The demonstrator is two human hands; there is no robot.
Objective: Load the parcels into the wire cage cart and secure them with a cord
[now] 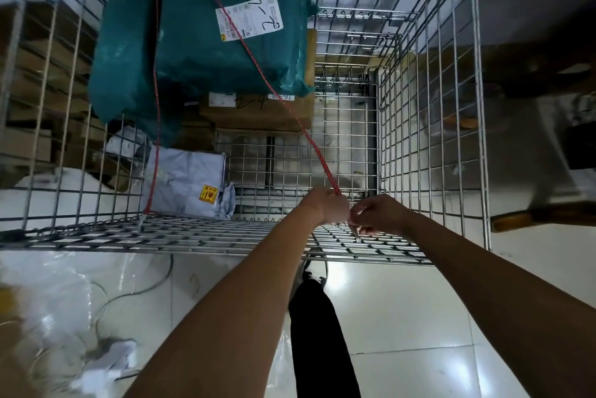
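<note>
Two bare hands meet at the near rim of the wire cart (429, 113). Inside it a green parcel (206, 42) sits on a brown box (258, 113), a grey bag (190, 184) nearer. The red cord (274, 91) runs over the green parcel down into the left hand (327, 205), whose curled fingers grip it. The right hand (379, 213) pinches something small beside it; what, I cannot tell.

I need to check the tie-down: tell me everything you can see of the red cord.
The red cord is thin, braided, with dark flecks. One taut run slants from the cage's far top across the green parcel and its label down to the left hand, which grips it at the wire cage cart's near rim. A second run drops leftward to that rim.
</note>
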